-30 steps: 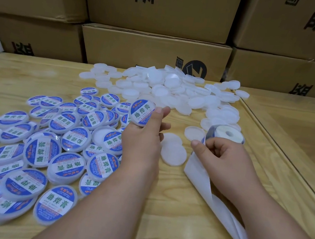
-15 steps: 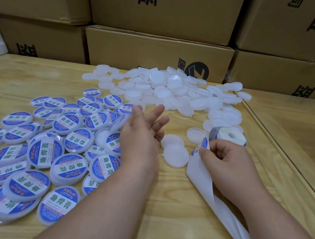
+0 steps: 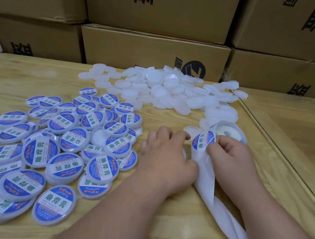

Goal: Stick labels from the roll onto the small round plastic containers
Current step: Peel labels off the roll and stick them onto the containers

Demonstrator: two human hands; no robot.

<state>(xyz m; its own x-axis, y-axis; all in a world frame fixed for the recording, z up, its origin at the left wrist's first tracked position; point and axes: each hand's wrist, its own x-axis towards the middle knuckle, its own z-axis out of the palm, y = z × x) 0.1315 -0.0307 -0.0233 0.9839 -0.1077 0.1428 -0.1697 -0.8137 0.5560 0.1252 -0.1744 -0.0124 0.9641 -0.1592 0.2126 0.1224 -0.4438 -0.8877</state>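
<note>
Label [image 3: 203,142] upright — long axis toward boxes [image 3: 154,52].

Table [image 3: 37,74]: pale wood, visible grain, smooth with a faint sheen. Unlabelled containers [image 3: 168,92]: translucent white plastic, matt to slightly frosted. Labelled containers [image 3: 61,166]: the same plastic, topped by glossy printed labels in blue and white; highlights are seen on several. Backing strip [image 3: 207,179]: thin white paper, smooth, creased. Label roll [image 3: 228,131]: wound paper. Boxes [image 3: 153,54]: brown corrugated cardboard, matt, printed black.
</note>
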